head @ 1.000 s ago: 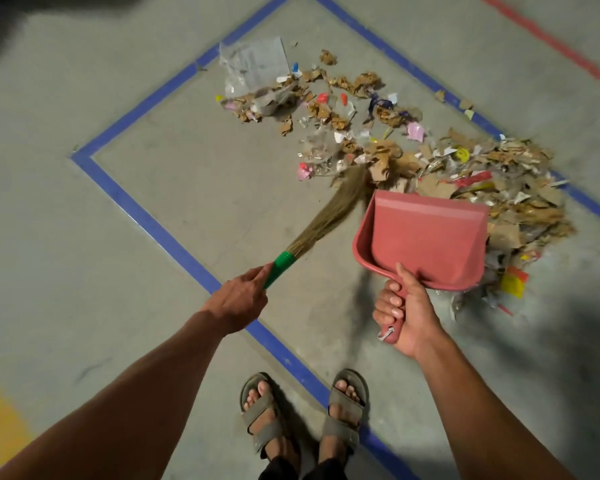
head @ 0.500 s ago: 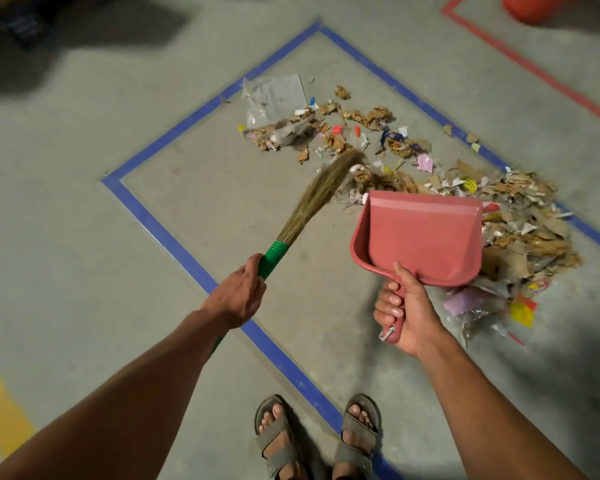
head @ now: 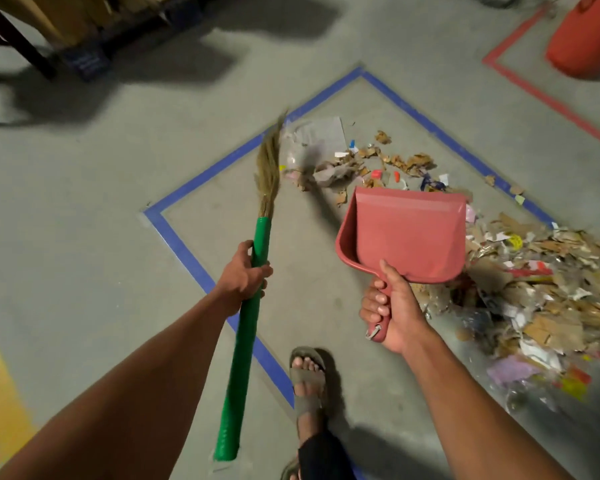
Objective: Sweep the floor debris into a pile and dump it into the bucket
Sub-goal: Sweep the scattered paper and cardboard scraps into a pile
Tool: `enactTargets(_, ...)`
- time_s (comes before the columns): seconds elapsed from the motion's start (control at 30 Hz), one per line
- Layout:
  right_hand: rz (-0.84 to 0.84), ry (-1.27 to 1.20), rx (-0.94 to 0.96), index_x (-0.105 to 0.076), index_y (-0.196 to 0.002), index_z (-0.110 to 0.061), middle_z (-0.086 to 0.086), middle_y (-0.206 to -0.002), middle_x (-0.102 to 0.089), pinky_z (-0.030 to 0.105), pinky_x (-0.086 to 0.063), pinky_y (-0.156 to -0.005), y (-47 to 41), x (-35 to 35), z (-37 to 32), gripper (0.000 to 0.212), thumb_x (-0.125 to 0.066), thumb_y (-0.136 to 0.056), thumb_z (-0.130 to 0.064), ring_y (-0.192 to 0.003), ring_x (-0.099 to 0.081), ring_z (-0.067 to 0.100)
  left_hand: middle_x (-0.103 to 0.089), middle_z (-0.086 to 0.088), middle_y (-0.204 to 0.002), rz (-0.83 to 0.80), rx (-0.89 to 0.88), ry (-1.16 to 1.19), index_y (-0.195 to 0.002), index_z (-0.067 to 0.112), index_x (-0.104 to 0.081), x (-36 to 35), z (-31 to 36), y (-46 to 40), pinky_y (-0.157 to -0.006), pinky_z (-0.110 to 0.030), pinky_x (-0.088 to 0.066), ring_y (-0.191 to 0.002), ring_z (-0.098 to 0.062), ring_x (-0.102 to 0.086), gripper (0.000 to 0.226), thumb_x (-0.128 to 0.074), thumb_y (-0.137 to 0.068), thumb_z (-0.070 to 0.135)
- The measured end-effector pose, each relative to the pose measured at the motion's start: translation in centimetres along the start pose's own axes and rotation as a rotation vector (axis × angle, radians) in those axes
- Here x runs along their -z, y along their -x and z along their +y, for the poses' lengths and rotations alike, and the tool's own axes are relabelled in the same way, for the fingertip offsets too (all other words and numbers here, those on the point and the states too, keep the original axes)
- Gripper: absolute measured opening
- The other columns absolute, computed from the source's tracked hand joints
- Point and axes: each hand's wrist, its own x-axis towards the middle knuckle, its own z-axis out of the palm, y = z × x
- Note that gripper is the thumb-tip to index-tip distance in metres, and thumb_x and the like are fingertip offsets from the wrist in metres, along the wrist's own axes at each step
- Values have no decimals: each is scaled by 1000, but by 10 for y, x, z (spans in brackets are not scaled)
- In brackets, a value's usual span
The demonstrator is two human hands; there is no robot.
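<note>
One broom (head: 257,265), one dustpan (head: 409,233), one orange bucket (head: 586,39) (partly cropped), two hands.

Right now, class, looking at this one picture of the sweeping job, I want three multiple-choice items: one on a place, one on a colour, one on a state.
1. Where does the orange bucket stand?
A. inside the blue tape square
B. top right, beyond the red tape line
C. between the feet

2. What colour is the broom handle?
A. green
B. yellow
C. black

3. What is the state of the dustpan?
A. heaped with scraps
B. lying on the floor
C. held up, nothing showing in it

Key: 1 B, the bucket sits past the red tape line. 2 A, green where the left hand grips it. 3 C, the right hand holds it above the debris.
</note>
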Motion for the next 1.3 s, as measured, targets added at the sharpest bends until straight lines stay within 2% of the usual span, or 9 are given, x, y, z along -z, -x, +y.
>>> enactTargets(0.13, 4, 11, -14, -42, -67, -25, -8, -46, -28, 22, -23, -32, -38, -28, -13, 45, -59, -99, -52, -31, -25, 6, -69, -10, -112, 60, -50, 24, -138, 18, -40, 19, 15, -36, -58, -37, -54, -65, -22, -60, 53, -67, -93, 6)
enactTargets(0.3, -3, -2, -36, -43, -68, -24, -8, -46, -28, 22, -24, -31, -105, -65, -37, 45, -59, -99, -53, -31, -25, 6, -65, -11, -120, 65, -80, 56, -135, 18, -39, 36, 50, -115, -60, -37, -55, -65, -21, -63, 41, -60, -101, 13)
enactTargets(0.43, -23, 2, -42, -42, -68, -25, -8, -45, -29, 23, -24, -31, -159, -88, -60, 45, -57, -101, -52, -31, -26, 6, -65, -14, -110, 92, -18, -34, -138, 15, -39, 42, 81, -203, -55, -35, -54, -64, -20, -63, 39, -58, -104, 19)
enactTargets(0.53, -16, 16, -49, -43, -67, -25, -8, -45, -29, 22, -24, -31, -193, -95, -75, 46, -57, -100, -53, -31, -26, 6, -68, -16, -101, 93, 47, -186, -138, 15, -44, 36, 94, -263, -59, -37, -59, -68, -24, -68, 40, -58, -101, 23)
enactTargets(0.77, 13, -9, -72, -42, -66, -25, -9, -45, -29, 22, -23, -32, -230, -73, -78, 47, -57, -99, -54, -32, -26, 5, -66, -15, -96, -53, -5, -570, -129, 19, -51, -2, 64, -291, -48, -32, -56, -59, -23, -67, 28, -53, -102, 22)
enactTargets(0.93, 72, -64, -65, -43, -63, -24, -9, -45, -28, 21, -18, -34, -224, -53, -69, 47, -58, -98, -53, -32, -24, 5, -66, -10, -95, -296, -108, -832, -139, 29, -49, -9, 43, -275, -61, -37, -60, -74, -31, -70, 37, -54, -102, 26)
enactTargets(1.03, 88, -89, -56, -43, -64, -24, -9, -45, -28, 20, -19, -33, -211, -48, -65, 48, -57, -100, -52, -32, -25, 4, -68, -8, -112, -346, -231, -893, -148, 32, -45, -5, 37, -259, -77, -31, -46, -88, -25, -62, 46, -56, -103, 29)
enactTargets(1.17, 82, -115, -53, -41, -66, -24, -9, -45, -28, 20, -20, -32, -192, -43, -64, 47, -57, -100, -52, -31, -25, 5, -66, -1, -102, -236, -357, -816, -155, 34, -41, 12, 29, -232, -76, -27, -40, -83, -21, -59, 53, -57, -104, 28)
enactTargets(1.3, 87, -120, -40, -42, -65, -24, -8, -45, -28, 20, -20, -32, -178, -42, -63, 47, -60, -98, -52, -31, -25, 5, -64, -3, -91, 12, -356, -726, -153, 31, -44, 35, 20, -217, -72, -30, -42, -76, -25, -58, 50, -57, -104, 27)
